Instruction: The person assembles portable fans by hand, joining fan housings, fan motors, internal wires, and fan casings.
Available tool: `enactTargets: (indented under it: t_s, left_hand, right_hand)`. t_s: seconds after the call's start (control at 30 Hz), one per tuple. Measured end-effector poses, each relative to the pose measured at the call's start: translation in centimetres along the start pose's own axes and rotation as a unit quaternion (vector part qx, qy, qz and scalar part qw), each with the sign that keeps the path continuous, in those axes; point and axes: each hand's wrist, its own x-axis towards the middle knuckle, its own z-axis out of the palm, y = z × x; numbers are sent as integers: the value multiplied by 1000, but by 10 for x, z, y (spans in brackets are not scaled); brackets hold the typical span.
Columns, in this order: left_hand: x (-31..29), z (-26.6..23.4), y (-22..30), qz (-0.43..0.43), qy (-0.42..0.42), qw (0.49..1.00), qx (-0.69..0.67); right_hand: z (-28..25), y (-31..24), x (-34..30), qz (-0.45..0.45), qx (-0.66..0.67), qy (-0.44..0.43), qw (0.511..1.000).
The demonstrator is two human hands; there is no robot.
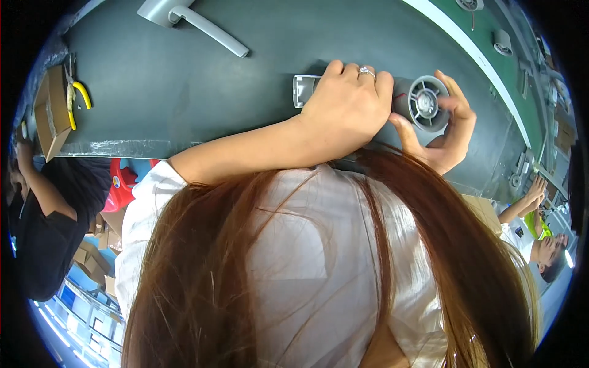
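Note:
My left hand [350, 98], a ring on one finger, is closed over a grey hollow part. Its squared open end [304, 91] sticks out to the left, and the rest is hidden under the hand. To the right is a grey round fan housing [426, 103] with spokes and a pale hub, its face turned toward me. A short red wire shows at its left side. My right hand [451, 138] curves around this housing, with the thumb on its lower left and a blurred finger at its right rim. Whether the two grey parts are joined is hidden.
A grey dryer-like body with a slim handle [211, 32] lies at the far left of the dark table [245, 92]. Yellow-handled pliers [75, 95] rest by a cardboard box [51, 113]. Beyond a white strip [475, 52] lie more grey parts [502, 43]. People work at both sides.

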Motion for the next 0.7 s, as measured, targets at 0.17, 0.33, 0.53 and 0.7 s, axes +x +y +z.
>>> enactTargets:
  t_s: [0.17,0.33,0.53,0.7]
  left_hand:
    - [2,8,-4,2,-4,1000,-1]
    - [4,10,-7,10,-5,1000,7]
    - [17,2,-5,68,-29,996,58]
    - [0,21,-3,-4,-20,1000,1]
  right_hand:
    - [-11,9,16,15,-52,-104,993]
    - [-10,20,27,-1,51,-148,988]
    - [-30,32,29,22,70,-187,980]
    - [-20,23,18,24,96,-176,979]
